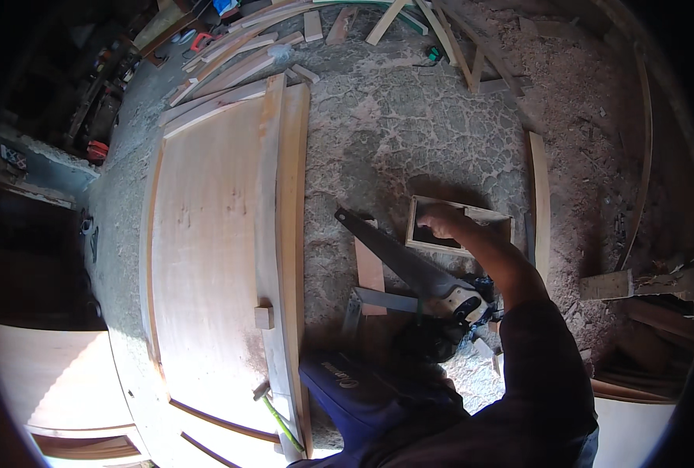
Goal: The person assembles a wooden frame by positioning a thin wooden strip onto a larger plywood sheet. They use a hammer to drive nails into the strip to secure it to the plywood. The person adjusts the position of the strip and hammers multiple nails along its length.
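Observation:
My right hand (443, 221) reaches down into a small open wooden box (442, 249) on the floor. Its fingers are bent together in the shadowed inside, and what they hold, if anything, is hidden. Between the box and my leg lies a handsaw (398, 257), its black and pale handle (464, 301) close under my right forearm. Beneath the saw are a flat wood offcut (370, 269) and a metal try square (386, 299). A black plastic bag (433, 337) is crumpled near the handle. My left hand does not show.
Left of me stretches a large framed plywood panel (207, 226), bearing a small wood block (263, 317) and a hammer (282, 423) with a green handle. Long boards (238, 70) are piled at the far side. A plank (539, 203) lies right of the box; a green tape measure (433, 54) sits farther off.

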Available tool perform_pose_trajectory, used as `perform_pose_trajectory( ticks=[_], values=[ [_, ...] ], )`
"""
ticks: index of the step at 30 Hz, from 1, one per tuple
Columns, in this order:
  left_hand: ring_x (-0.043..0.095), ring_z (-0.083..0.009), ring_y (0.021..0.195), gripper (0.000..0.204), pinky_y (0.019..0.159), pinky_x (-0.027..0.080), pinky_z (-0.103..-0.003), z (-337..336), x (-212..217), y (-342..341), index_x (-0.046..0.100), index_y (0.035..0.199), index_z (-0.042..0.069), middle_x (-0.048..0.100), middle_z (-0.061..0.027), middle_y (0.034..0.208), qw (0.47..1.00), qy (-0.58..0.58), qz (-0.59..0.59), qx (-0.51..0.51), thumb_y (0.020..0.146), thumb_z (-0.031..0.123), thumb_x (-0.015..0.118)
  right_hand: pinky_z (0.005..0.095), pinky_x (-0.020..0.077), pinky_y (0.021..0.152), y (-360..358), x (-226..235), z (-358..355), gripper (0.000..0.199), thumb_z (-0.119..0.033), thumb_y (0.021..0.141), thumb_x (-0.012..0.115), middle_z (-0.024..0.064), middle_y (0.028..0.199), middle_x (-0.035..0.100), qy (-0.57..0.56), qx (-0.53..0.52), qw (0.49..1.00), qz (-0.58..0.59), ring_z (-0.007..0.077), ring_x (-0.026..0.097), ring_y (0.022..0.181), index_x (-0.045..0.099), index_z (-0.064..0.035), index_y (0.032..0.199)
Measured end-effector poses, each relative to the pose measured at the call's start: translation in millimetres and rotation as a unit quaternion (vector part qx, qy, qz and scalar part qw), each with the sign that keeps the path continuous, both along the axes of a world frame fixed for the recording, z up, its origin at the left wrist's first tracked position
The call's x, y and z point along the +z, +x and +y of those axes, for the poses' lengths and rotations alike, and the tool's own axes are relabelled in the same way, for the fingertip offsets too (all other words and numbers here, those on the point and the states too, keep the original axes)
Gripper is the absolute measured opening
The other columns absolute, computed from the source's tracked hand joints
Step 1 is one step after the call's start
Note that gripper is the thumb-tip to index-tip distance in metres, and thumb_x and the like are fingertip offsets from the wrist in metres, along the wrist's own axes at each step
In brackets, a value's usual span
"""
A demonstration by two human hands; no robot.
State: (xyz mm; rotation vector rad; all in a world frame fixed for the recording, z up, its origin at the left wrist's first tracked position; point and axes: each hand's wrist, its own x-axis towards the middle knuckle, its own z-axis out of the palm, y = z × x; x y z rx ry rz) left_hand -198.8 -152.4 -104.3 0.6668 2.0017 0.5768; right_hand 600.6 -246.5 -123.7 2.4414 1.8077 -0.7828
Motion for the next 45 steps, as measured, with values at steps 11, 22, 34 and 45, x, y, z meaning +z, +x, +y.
perform_pose_trajectory(
  ticks=[11,22,34,45],
  values=[
    [0.052,-0.0363,0.134,0.060,0.114,0.040,-0.039,-3.9,-15.4,-6.0,0.043,0.147,-0.004,0.051,-0.0267,0.145,0.999,-0.022,-0.037,0.012,0.098,0.026,0.060,0.0395,0.0570,0.068,36.3,-111.3,-24.4,0.034,-0.017,0.089,0.062,0.0114,0.109,0.069,0.233,0.110,0.965,0.047,0.0267,0.068,0.086,0.060,-0.0134,0.123],
    [0.052,-0.0359,0.133,0.060,0.114,0.040,-0.039,-2.3,-14.3,-19.8,0.043,0.147,-0.005,0.052,-0.0266,0.144,0.998,-0.031,-0.042,0.018,0.099,0.027,0.060,0.0423,0.0564,0.061,6.6,-61.2,-15.7,0.015,-0.018,0.091,0.059,0.0107,0.098,0.072,0.217,0.130,0.944,-0.213,0.0274,0.070,0.077,0.066,-0.0137,0.103],
    [0.053,-0.0355,0.132,0.061,0.113,0.041,-0.039,-13.0,-14.6,-42.8,0.042,0.148,-0.005,0.052,-0.0264,0.144,0.998,-0.023,-0.052,0.029,0.100,0.028,0.059,0.0443,0.0566,0.072,5.7,-7.6,3.5,0.015,-0.015,0.076,0.070,0.0127,0.085,0.072,0.009,0.024,0.996,-0.088,0.0352,0.070,0.085,0.076,-0.0134,0.090],
    [0.054,-0.0352,0.131,0.061,0.113,0.041,-0.040,-12.7,-10.9,-24.6,0.042,0.147,-0.005,0.053,-0.0263,0.143,1.000,-0.008,-0.024,0.019,0.100,0.030,0.059,0.0318,0.0515,0.055,12.3,40.3,-14.3,0.024,-0.029,0.091,0.073,0.0052,0.085,0.071,-0.027,-0.301,0.914,0.270,0.0155,0.069,0.069,0.073,-0.0073,0.099]
  ],
)
